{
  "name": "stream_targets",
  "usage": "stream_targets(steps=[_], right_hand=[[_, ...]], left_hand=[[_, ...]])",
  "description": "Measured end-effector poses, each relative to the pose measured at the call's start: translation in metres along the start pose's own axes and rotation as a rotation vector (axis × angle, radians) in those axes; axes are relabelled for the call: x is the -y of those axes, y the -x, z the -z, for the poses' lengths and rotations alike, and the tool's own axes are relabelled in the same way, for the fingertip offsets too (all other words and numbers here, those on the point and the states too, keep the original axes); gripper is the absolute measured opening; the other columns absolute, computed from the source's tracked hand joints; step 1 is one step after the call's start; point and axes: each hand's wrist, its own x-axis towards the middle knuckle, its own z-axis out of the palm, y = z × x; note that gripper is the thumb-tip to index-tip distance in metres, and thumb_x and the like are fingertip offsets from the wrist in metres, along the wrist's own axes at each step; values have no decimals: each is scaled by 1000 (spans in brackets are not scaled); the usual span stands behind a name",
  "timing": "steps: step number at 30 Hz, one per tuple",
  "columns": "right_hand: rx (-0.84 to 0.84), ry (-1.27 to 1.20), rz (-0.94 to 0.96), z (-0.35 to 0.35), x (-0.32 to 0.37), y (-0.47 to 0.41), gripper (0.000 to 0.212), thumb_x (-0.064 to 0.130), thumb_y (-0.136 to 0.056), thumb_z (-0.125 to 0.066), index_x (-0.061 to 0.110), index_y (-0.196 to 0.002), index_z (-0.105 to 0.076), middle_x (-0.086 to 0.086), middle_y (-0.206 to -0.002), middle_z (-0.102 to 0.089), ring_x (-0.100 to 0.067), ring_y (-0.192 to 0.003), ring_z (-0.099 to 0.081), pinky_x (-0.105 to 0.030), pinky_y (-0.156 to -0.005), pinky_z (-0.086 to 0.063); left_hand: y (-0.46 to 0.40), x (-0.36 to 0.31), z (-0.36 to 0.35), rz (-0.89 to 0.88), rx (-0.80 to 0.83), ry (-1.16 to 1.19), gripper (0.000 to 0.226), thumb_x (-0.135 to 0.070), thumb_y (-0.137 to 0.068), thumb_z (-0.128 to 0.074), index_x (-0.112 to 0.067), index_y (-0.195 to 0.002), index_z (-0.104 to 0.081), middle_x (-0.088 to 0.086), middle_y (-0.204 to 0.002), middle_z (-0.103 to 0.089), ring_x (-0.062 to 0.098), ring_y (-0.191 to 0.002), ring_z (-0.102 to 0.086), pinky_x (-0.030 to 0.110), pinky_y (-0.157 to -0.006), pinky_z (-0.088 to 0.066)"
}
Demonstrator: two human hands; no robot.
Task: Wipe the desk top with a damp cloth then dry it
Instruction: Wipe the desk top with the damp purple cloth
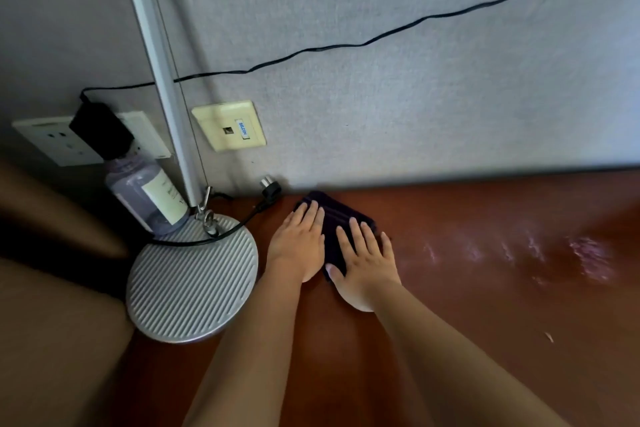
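Head view shows both hands laid flat, fingers straight and spread slightly, on a dark purple folded cloth (pixel 341 222) that lies on the reddish-brown wooden desk (pixel 485 305) close to the grey fabric partition wall (pixel 381 62). The left hand (pixel 299 246) presses the cloth's left part, and the right hand (pixel 367 263) presses its right part; neither hand curls round it or pinches it. Wet streaks (pixel 554 253) glisten on the desk well to the right of the right hand, which suggests the damp wipe is under way and the drying step is not yet begun.

The cloth looks soft and limp, light, and likely to bunch or unfold if pushed from one edge only. Flat palm pressure over its middle, as now, seems the best hold for sliding it; to lift it, pinching a folded edge near the fingertips would keep the layers together. Damp fabric should drag a little on the smooth desk rather than slip.

Just left of the left hand sits a round ribbed silver lamp base (pixel 192 279), with a black cable (pixel 239 225) across it and a translucent purple bottle (pixel 145 194) on its far edge. A loose plug (pixel 270 185) lies just beyond the left hand's fingertips, so a leftward stroke could snag it.
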Motion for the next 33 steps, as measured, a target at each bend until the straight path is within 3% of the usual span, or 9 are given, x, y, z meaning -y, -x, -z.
stream_targets(steps=[9, 24, 33], right_hand=[[-3, 51, 86, -10, 8, 21, 70, 59, -98, -13, 24, -150, 17, -2, -156, 27, -18, -144, 24, -45, -117, 13], [-23, 64, 133, 11, -21, -37, 71, 62, -96, -13, 27, -151, 15, 1, -157, 27, -15, -143, 26, -45, -117, 14], [11, 71, 84, -3, -13, 8, 71, 61, -97, -12, 25, -150, 18, -2, -156, 28, -17, -144, 24, -45, -117, 14]], left_hand=[[33, 3, -9, 25, -22, 36, 56, -32, -105, -15, -9, -154, 3, 6, -163, 4, 20, -149, 6, 34, -121, -5], [-26, 2, 1, 125, -1, 85, 58, -32, -105, -13, -7, -152, 11, 9, -161, 16, 22, -148, 15, 36, -121, 3], [12, -16, -3, 97, 39, 88, 57, -31, -105, -11, -9, -152, 11, 7, -161, 16, 21, -148, 16, 36, -121, 3]])
